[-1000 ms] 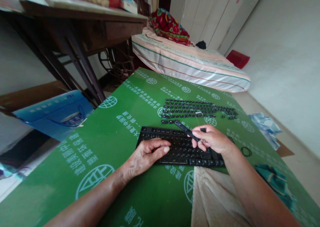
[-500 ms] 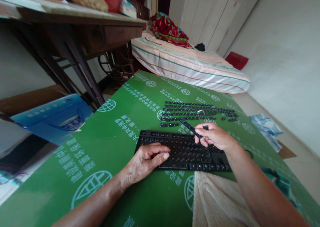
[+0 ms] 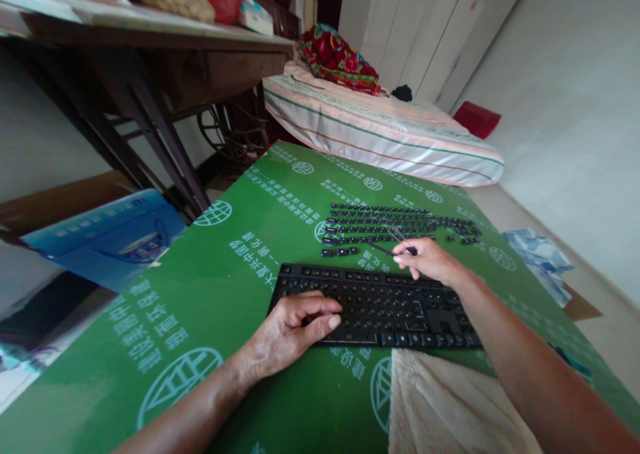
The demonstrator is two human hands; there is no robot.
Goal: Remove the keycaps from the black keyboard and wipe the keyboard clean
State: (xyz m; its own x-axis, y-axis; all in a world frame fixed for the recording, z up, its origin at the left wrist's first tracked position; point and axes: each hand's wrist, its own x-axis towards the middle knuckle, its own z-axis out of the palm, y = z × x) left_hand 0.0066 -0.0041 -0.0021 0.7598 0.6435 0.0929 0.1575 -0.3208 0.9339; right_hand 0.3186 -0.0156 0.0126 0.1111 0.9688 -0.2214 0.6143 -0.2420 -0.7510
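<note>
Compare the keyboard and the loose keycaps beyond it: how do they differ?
The keyboard is one long slab, mostly without caps; the keycaps are many small loose pieces. The keyboard lies partly under the left hand; the keycaps lie farther off, in rows. Both are black and sit on the green table.

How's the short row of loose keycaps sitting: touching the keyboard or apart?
Apart: the head view shows a strip of green table between the short row of keycaps and the keyboard.
</note>
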